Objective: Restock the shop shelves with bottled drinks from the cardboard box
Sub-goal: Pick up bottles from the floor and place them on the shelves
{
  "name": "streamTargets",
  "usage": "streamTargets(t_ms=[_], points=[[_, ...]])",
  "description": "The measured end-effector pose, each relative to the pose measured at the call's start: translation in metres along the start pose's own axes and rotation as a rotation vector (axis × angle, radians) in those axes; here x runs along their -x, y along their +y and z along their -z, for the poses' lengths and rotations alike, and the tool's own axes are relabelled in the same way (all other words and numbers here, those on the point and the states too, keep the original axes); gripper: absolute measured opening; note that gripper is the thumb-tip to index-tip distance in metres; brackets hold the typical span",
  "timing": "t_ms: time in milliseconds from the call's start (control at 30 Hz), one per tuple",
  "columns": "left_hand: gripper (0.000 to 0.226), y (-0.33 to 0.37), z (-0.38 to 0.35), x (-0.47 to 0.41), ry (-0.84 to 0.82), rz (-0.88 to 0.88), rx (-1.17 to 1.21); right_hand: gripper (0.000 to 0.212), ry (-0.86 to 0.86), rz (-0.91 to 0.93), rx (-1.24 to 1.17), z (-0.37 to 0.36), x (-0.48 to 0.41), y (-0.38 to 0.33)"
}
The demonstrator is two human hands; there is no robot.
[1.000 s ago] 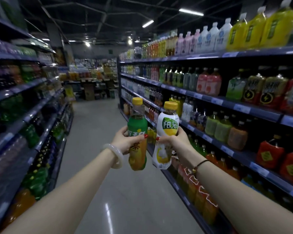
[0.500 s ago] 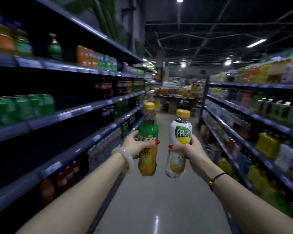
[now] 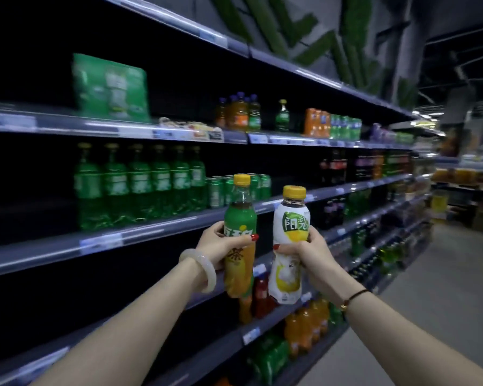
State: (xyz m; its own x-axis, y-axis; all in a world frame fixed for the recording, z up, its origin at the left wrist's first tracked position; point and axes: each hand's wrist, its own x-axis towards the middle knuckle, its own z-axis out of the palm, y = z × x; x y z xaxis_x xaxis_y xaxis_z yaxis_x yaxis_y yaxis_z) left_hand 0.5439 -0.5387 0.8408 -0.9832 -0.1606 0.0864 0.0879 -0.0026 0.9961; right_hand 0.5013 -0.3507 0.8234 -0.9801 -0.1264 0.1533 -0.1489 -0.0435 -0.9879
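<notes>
- Along my left side, dark shelves (image 3: 151,228) run down the aisle in tiers, blurred and partly stocked with drinks.
- Grey floor (image 3: 444,288) shows at the right.
- On the upper tier, a green pack (image 3: 110,87) stands by itself.
- One tier down stands a row of tall green bottles (image 3: 140,185), with cans (image 3: 216,192) just beside them on the right.
- I have two drinks held upright in front of the shelves, just beside each other with a thin gap between, and neither is on a shelf. One is a tea bottle (image 3: 240,221) with a green label. The other is a white bottle (image 3: 290,224). Both have yellow caps.
- My left hand (image 3: 218,243) grips the tea bottle at mid-body, with the thumb laid across the label and the fingers curled round behind.
- My right hand (image 3: 313,257) grips the white bottle at its waist, with the thumb across the front.
- A pale bangle (image 3: 204,270) sits on my left wrist.
- A dark cord (image 3: 353,296) circles my right wrist.
</notes>
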Motion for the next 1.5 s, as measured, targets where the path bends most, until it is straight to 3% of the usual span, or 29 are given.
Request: streamTargets(t_ms=[167,333,433,500,733,1100,1200,1300,1500], points=[[0.048,0.011,0.091,0.014,0.136,-0.012,-0.008,0.045,-0.167,-0.001,-0.063,-0.106,-0.013,0.000],[0.027,0.012,0.168,0.025,0.238,-0.021,-0.012,0.049,-0.282,-0.018,-0.131,-0.194,-0.023,0.006],[0.044,0.011,0.206,0.031,0.298,-0.026,-0.030,0.050,-0.336,-0.024,-0.153,-0.238,-0.027,0.008],[0.056,0.011,0.227,0.035,0.352,-0.012,-0.035,0.051,-0.371,-0.022,-0.168,-0.264,-0.029,0.008],[0.042,0.013,0.281,0.056,0.519,-0.019,-0.034,0.055,-0.537,-0.023,-0.164,-0.343,-0.028,0.006],[0.039,0.018,0.373,0.107,0.774,-0.041,-0.057,0.051,-0.775,-0.014,-0.161,-0.460,-0.001,-0.003],[0.041,0.022,0.410,0.115,0.830,-0.078,-0.072,0.050,-0.799,0.024,-0.167,-0.497,0.009,-0.010],[0.028,0.034,0.451,0.122,0.830,-0.107,-0.115,0.053,-0.793,0.047,-0.205,-0.533,0.019,-0.020],[0.033,0.058,0.527,0.122,0.780,-0.186,-0.130,0.052,-0.731,0.089,-0.269,-0.597,0.030,-0.041]])
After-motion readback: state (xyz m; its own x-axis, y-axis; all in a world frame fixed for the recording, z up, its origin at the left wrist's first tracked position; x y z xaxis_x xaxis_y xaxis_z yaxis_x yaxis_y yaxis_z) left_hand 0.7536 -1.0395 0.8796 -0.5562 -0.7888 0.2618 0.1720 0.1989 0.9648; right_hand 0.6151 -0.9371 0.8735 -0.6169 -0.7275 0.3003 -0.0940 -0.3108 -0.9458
